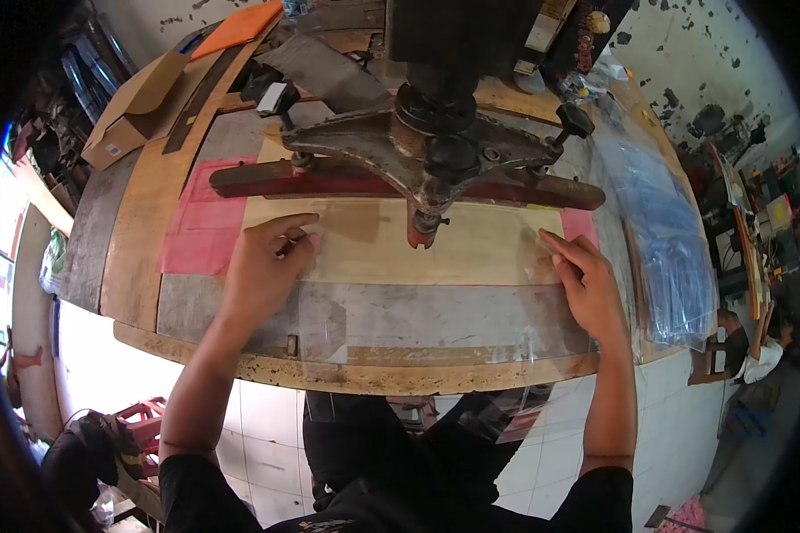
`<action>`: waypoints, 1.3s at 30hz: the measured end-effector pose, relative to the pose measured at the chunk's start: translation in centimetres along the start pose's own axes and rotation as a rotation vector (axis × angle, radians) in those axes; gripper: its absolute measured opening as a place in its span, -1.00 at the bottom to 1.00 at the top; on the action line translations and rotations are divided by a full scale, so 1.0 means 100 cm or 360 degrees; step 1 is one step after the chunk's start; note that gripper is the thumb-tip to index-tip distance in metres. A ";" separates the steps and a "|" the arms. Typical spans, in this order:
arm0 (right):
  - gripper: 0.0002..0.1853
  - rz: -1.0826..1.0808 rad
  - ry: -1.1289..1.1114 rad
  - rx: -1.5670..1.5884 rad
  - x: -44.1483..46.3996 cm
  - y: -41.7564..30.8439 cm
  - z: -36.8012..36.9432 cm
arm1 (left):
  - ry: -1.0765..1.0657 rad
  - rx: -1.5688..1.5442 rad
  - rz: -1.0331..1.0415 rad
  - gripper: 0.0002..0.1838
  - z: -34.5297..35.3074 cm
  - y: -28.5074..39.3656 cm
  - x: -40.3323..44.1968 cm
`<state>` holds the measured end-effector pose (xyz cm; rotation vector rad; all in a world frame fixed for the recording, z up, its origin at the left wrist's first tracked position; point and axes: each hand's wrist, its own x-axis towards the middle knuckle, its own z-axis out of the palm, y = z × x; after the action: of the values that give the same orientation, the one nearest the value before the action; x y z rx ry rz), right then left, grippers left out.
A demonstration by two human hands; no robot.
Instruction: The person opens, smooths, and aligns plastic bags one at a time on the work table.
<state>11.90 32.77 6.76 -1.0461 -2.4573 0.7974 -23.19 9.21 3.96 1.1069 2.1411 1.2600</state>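
At frame centre, we hold the clear sheet [400,329] between our left hand [280,253] and right hand [585,275] (thumbs and forefingers appear pinched at its sides), both about equally near the press bar [347,183], running lengthwise left to right above them.

A pale wall [684,53], blotched with dark flaking, rises at right; a window [0,233] glows brightly at far left; the floor [271,457] is white-tiled.

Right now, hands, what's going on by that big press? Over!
Left hand, right hand at clear sheet sides, grip unclear. Sheet overhangs near table edge. Press bar close ahead, maybe in the way.
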 end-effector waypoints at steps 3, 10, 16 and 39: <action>-0.60 0.0016 -0.0008 -0.0032 0.002 0.000 -0.001 | 0.0014 -0.0104 -0.0064 -0.65 0.000 0.004 0.000; -0.60 0.0009 0.0001 0.0025 0.003 0.003 0.001 | 0.0011 -0.0097 -0.0172 -0.67 0.001 0.007 0.000; -0.60 0.0064 -0.0013 0.0081 0.004 0.000 0.000 | -0.0008 -0.0088 -0.0147 -0.69 -0.001 0.007 0.001; -0.60 0.0049 -0.0004 -0.0008 0.004 0.002 0.007 | -0.0051 -0.0119 -0.0053 -0.66 -0.006 0.009 0.003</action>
<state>11.35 32.98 6.09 -1.0882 -2.4521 0.8029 -23.38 9.36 5.07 1.0493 2.0632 1.2882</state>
